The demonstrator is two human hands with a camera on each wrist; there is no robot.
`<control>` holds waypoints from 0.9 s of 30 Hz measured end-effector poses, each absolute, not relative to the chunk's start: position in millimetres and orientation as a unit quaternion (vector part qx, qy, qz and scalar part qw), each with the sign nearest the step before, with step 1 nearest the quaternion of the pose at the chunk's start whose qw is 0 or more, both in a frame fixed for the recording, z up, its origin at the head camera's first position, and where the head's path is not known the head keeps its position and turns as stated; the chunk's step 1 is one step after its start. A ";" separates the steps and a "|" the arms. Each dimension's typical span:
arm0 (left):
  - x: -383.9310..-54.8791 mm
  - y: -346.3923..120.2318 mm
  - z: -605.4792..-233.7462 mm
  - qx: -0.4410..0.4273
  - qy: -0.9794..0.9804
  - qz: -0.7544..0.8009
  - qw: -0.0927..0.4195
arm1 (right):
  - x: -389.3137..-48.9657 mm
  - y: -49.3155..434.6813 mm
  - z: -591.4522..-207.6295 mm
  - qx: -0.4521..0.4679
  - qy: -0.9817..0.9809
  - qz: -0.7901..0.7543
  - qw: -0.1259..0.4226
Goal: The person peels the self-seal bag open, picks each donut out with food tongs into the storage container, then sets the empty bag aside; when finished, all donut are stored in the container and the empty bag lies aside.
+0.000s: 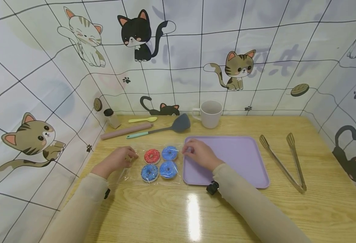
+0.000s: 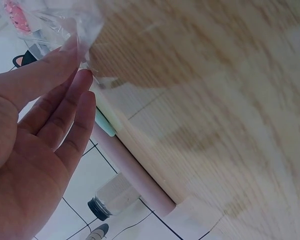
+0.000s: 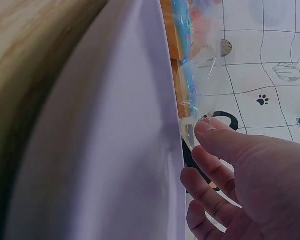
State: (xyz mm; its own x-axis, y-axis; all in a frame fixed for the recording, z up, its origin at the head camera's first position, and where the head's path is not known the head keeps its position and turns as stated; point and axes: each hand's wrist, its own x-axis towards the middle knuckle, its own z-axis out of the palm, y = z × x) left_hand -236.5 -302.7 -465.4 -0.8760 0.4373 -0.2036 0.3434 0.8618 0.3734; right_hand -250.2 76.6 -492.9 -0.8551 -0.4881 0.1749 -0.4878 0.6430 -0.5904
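A clear plastic bag (image 1: 132, 174) lies on the table with several toy donuts inside. One is a red donut (image 1: 147, 156), one a speckled blue donut (image 1: 145, 172), and two are plain blue, such as the lower blue donut (image 1: 164, 169). My left hand (image 1: 117, 161) pinches the bag's left edge between thumb and fingers, as the left wrist view shows. At the opposite edge, my right hand (image 1: 201, 155) pinches the plastic (image 3: 204, 100) with thumb and forefinger, its other fingers loosely bent over the left rim of the purple tray (image 1: 232, 162).
Metal tongs (image 1: 282, 163) lie spread right of the tray. Behind stand a mug (image 1: 211, 114) and a black-capped shaker (image 1: 112, 118). A rolling pin (image 1: 126, 131), a yellow spoon (image 1: 143, 119) and a spatula (image 1: 181, 123) lie along the back left. A cat-print backdrop (image 1: 184, 67) encloses the table.
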 end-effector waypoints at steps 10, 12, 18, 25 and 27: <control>-237.1 -302.9 -466.5 0.214 0.954 0.162 0.134 | -249.4 82.9 -495.9 -0.255 0.909 -0.330 -0.002; -237.4 -303.2 -466.4 0.217 0.953 0.163 0.134 | -248.5 84.0 -495.4 -0.250 0.911 -0.329 0.001; -239.0 -303.1 -468.1 0.215 0.953 0.165 0.134 | -245.8 87.5 -494.3 -0.242 0.914 -0.325 0.006; -238.8 -304.6 -468.8 0.215 0.954 0.160 0.132 | -244.0 90.5 -494.5 -0.241 0.916 -0.322 -0.001; -238.5 -304.0 -468.2 0.215 0.954 0.160 0.132 | -243.7 91.6 -495.2 -0.242 0.915 -0.322 -0.003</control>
State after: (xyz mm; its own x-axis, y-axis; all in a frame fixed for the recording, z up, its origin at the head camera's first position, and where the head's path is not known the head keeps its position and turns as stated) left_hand -238.5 -304.0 -468.2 -0.8728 0.4526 -0.1828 0.3679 0.8561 0.3628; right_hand -243.7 91.6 -495.2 -0.8831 -0.4410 0.1604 -0.4443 0.6759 -0.5880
